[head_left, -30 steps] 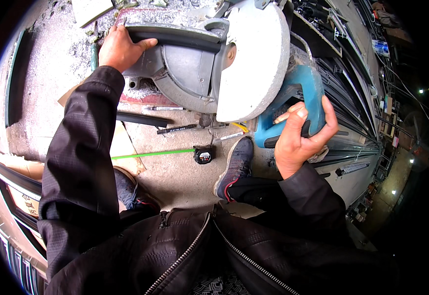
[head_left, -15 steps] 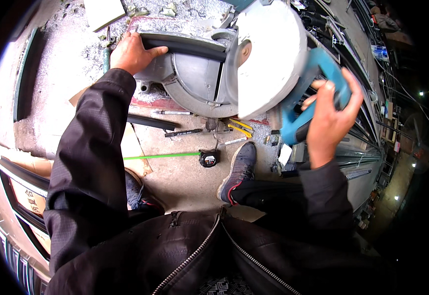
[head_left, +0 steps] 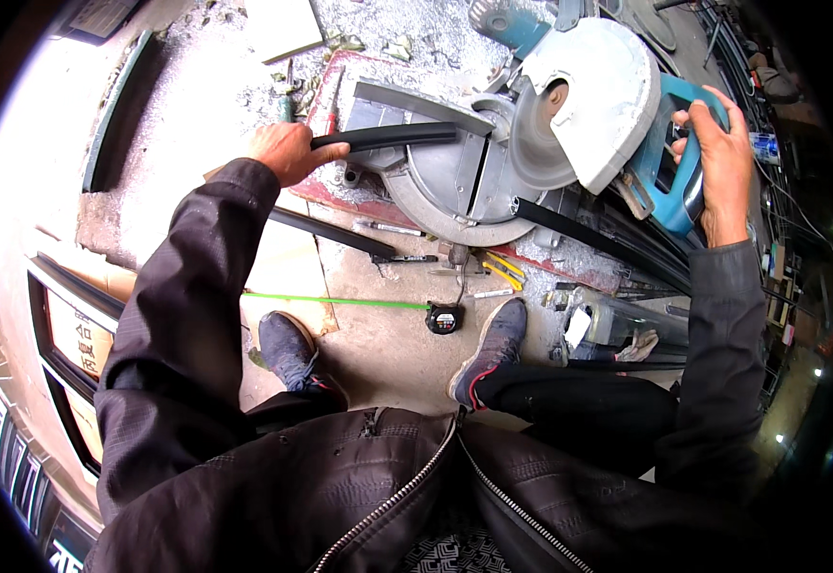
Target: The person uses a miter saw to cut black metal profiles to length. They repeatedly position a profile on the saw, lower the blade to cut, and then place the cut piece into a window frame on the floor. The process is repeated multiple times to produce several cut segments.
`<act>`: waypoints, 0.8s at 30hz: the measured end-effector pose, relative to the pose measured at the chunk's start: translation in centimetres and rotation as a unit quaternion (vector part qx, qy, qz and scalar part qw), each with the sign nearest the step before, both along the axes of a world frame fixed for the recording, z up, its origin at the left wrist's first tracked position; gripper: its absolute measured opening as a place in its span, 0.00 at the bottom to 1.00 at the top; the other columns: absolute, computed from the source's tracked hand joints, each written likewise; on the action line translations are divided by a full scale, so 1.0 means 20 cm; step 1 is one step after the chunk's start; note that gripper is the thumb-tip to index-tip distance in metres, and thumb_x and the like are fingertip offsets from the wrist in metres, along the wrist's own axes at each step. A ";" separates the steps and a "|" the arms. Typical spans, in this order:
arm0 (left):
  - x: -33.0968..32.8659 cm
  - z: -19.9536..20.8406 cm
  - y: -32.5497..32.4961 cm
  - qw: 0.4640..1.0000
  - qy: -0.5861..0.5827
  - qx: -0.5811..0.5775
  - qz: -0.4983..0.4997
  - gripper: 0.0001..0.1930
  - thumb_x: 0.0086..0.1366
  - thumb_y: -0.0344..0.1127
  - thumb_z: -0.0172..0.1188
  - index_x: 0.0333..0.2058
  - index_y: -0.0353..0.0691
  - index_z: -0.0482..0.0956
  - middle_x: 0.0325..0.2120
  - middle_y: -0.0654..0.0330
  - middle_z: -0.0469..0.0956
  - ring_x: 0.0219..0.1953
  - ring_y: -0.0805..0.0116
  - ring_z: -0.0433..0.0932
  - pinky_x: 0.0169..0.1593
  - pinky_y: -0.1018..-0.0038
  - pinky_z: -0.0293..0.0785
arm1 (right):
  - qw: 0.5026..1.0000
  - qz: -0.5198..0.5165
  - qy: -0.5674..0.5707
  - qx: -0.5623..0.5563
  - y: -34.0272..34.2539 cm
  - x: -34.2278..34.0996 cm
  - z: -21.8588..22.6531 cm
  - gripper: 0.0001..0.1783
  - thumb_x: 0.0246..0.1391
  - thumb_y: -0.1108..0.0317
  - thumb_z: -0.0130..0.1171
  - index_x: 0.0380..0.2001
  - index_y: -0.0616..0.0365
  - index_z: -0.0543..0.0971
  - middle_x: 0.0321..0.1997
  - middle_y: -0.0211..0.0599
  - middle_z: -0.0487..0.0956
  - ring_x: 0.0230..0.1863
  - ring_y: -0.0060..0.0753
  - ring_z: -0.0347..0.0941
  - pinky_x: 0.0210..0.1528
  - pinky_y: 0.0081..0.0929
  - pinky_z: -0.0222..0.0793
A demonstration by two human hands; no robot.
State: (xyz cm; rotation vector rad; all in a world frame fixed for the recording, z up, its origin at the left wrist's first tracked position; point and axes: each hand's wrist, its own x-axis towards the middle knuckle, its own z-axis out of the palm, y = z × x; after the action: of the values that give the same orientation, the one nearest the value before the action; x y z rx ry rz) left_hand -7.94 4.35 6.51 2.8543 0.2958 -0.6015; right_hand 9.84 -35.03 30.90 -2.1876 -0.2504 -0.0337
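1. As the head view shows, your left grip (head_left: 288, 153) is closed around the left end of a black strip (head_left: 402, 136), thumb pointing along it.
2. Strip's free end is over the saw base (head_left: 440, 181), near the slot; the metal fence (head_left: 412, 103) is behind it. Can't tell if it touches the base.
3. Your right grip (head_left: 725, 162) is wrapped around the blue handle (head_left: 667, 205) of the saw.
4. Blade (head_left: 536, 148) sits right of the slot, partly covered by the white guard (head_left: 617, 86).
5. Second black strip (head_left: 593, 232) slants off to your right, near end just below the blade.
6. On the floor before you: tape measure (head_left: 444, 317), green tape out to the left; yellow-handled pliers (head_left: 503, 271) just beyond.
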 end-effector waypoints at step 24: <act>-1.61 0.34 0.39 0.951 -0.196 -0.061 0.230 0.13 0.64 0.38 0.66 0.39 0.34 0.76 0.37 0.47 0.77 0.47 0.47 0.75 0.51 0.57 0.71 | 0.997 0.036 0.058 -0.047 -0.33 0.61 0.00 0.21 0.70 0.60 0.58 0.62 0.52 0.75 0.34 0.26 0.80 0.22 0.14 0.69 0.23 0.13 0.65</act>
State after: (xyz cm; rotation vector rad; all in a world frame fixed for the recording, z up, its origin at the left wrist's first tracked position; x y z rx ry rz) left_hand -40.17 12.08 13.33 2.5694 0.7855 0.0383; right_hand 21.97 -41.60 30.82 -2.2632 -0.2700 0.1474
